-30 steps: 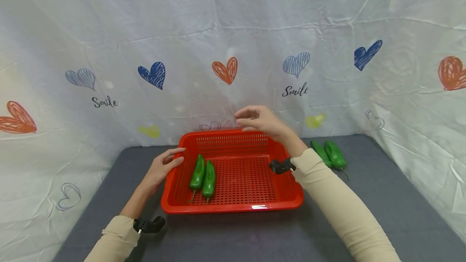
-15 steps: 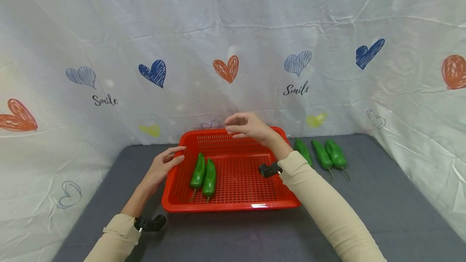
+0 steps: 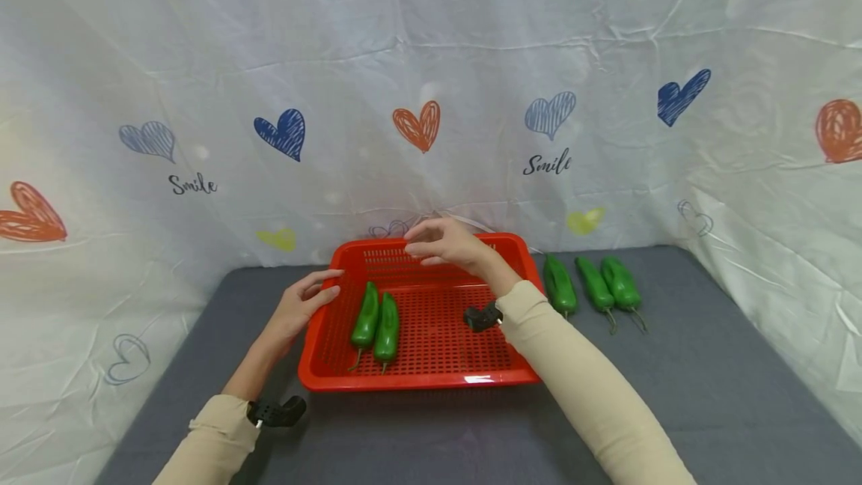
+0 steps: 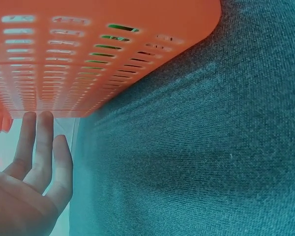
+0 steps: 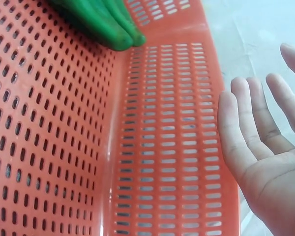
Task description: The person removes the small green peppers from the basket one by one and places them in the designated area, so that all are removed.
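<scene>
At the far left, an orange heart (image 3: 30,215) is printed on the white backdrop (image 3: 350,81), which is hung behind the grey-covered table (image 3: 727,365). Nearer, the beige left sleeve (image 3: 215,440) is seen, with a black device (image 3: 277,413) worn just past its cuff. The left hand (image 3: 303,305) is placed at the left rim of the red basket (image 3: 417,383); its fingers are extended and relaxed, so it is recorded as released (in the left wrist view the fingertips are seen close against the perforated wall).

Inside the basket, towards its left wall, two green peppers are laid side by side: the left one (image 3: 366,318) and the right one (image 3: 387,331). Both stems are pointed to the near side. The remaining basket floor is left bare to the right of them.

The right hand (image 3: 453,244) is held at the basket's far rim, palm slightly cupped, fingers loose and apart; released. Whether the rim is touched by it cannot be told. The basket's near right corner is covered by the right sleeve (image 3: 592,388).

Right of the basket, three more green peppers are laid on the table: the first (image 3: 560,287) just beside the basket wall, then the second (image 3: 593,281) and the third (image 3: 619,283), set close together.
</scene>
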A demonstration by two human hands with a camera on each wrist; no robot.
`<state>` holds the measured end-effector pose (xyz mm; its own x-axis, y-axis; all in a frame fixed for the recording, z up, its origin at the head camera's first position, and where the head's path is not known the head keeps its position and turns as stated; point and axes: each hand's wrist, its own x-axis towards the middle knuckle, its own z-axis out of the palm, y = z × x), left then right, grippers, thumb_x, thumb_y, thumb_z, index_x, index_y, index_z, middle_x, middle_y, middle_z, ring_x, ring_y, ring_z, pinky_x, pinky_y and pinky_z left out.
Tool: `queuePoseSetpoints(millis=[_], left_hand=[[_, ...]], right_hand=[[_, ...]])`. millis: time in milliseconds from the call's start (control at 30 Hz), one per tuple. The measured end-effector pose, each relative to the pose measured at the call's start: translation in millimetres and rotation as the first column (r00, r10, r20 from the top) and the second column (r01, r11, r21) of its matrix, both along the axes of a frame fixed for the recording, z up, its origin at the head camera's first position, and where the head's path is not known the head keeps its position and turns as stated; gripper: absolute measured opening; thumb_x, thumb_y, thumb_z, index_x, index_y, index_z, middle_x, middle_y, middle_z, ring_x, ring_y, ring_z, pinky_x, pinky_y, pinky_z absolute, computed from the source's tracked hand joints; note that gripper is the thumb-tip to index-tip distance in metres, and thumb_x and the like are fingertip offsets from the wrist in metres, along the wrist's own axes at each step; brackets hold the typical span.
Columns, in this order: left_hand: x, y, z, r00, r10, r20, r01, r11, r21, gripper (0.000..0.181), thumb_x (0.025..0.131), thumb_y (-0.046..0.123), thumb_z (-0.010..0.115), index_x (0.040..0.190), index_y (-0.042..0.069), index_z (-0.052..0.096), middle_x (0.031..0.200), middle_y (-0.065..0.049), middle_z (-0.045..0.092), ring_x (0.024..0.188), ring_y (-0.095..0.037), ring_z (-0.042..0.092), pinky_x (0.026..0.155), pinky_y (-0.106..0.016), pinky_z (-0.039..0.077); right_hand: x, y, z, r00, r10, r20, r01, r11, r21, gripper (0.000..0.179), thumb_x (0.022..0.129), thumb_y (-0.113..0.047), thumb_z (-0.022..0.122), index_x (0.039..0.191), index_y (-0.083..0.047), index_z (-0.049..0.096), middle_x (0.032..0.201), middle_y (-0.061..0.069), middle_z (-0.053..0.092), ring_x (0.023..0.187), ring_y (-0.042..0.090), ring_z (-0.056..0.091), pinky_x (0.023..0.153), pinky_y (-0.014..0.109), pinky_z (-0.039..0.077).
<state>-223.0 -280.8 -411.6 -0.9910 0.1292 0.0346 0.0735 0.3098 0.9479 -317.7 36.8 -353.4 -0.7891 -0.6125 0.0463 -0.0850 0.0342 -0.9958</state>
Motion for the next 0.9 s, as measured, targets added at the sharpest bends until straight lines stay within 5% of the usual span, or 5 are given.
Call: queuePoseSetpoints(millis=[167, 533, 900], left_hand=[[0.8, -1.2, -1.0, 1.000, 0.002, 0.000, -0.002, 1.000, -0.012, 0.052, 0.103, 0.032, 0.064, 0.148, 0.010, 0.053, 0.154, -0.018, 0.041, 0.136, -0.039, 0.042, 0.101, -0.059, 0.042], [0.3, -1.2, -1.0, 1.000, 0.002, 0.008, -0.002, 1.000, -0.013, 0.052, 0.102, 0.034, 0.065, 0.147, 0.010, 0.053, 0.152, -0.018, 0.043, 0.134, -0.039, 0.045, 0.098, -0.055, 0.047], [-1.2, -2.4, -2.1, 1.000, -0.004, 0.011, 0.004, 1.000, -0.011, 0.052, 0.103, 0.035, 0.064, 0.148, 0.011, 0.053, 0.149, -0.021, 0.045, 0.127, -0.039, 0.051, 0.091, -0.046, 0.053]], right_hand=[[0.3, -9.2, -4.2, 1.000, 0.020, -0.003, -0.020, 0.999, 0.030, 0.029, 0.096, -0.006, 0.072, 0.123, 0.004, 0.067, 0.116, 0.015, 0.066, 0.114, 0.040, 0.061, 0.092, 0.047, 0.053], [1.7, -25.0, -20.9, 0.996, 0.081, 0.027, -0.084, 0.988, 0.128, 0.046, 0.095, -0.012, 0.074, 0.134, 0.009, 0.059, 0.118, 0.012, 0.069, 0.119, 0.046, 0.057, 0.096, 0.052, 0.050], [-2.1, -32.6, -46.5, 0.986, 0.109, 0.130, -0.129, 0.978, 0.165, 0.050, 0.092, -0.010, 0.077, 0.136, 0.006, 0.059, 0.122, 0.014, 0.067, 0.113, 0.043, 0.063, 0.094, 0.051, 0.051]])
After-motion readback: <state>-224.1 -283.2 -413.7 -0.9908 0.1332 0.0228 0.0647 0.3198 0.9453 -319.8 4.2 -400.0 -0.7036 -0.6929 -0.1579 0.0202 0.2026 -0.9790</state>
